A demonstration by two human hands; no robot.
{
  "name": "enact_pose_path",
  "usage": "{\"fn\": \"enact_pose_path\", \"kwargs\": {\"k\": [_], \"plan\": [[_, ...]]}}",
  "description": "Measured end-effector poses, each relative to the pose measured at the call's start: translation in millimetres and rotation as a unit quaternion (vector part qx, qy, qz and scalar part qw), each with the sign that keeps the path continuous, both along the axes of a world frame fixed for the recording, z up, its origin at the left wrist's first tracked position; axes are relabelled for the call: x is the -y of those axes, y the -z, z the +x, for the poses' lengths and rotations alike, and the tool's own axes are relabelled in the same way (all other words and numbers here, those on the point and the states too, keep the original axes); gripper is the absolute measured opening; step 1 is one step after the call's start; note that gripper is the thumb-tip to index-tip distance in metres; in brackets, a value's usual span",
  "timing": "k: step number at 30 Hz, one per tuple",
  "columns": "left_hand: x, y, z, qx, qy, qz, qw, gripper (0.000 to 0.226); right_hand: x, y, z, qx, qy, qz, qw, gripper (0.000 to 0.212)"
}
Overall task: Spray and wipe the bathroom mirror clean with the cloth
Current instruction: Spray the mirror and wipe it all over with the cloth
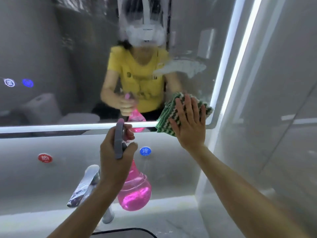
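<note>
We press the cloth (181, 114) flat-palmed with the right hand (189, 124) at the mirror (68, 57) corner, the left hand (115, 157) gripping the spray bottle (133, 188); uneven pressure may leave streaks.

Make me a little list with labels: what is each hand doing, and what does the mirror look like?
left hand: grips the pink spray bottle by its grey trigger head
right hand: flat, fingers straight, presses the green-and-white cloth on the glass
cloth place: lower right corner of the mirror
mirror: white foamy smears near the top and above the cloth
below mirror: red sticker, blue sticker, chrome tap
</note>
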State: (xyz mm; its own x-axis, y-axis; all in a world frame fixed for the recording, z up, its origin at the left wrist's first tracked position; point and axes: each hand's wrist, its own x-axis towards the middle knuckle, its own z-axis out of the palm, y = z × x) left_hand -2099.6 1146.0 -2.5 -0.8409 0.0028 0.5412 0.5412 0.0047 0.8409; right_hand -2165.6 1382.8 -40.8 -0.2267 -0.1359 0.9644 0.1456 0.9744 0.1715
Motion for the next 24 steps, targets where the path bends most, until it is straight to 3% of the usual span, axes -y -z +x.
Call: {"fn": "enact_pose_path", "kwargs": {"k": [10,16,24], "plan": [[-34,-2,0,0.000,-0.006,-0.001,1.000,0.035,8,26,-2,-0.060,0.007,-0.258,0.964,0.057],[-30,-6,-12,-0.027,0.029,-0.028,0.999,0.033,11,-1,-9,-0.094,0.020,-0.283,0.954,0.056],[-39,-24,-37,-0.053,0.065,-0.004,0.996,0.028,-3,-137,-20,-0.189,0.036,-0.219,0.957,0.058]]}}
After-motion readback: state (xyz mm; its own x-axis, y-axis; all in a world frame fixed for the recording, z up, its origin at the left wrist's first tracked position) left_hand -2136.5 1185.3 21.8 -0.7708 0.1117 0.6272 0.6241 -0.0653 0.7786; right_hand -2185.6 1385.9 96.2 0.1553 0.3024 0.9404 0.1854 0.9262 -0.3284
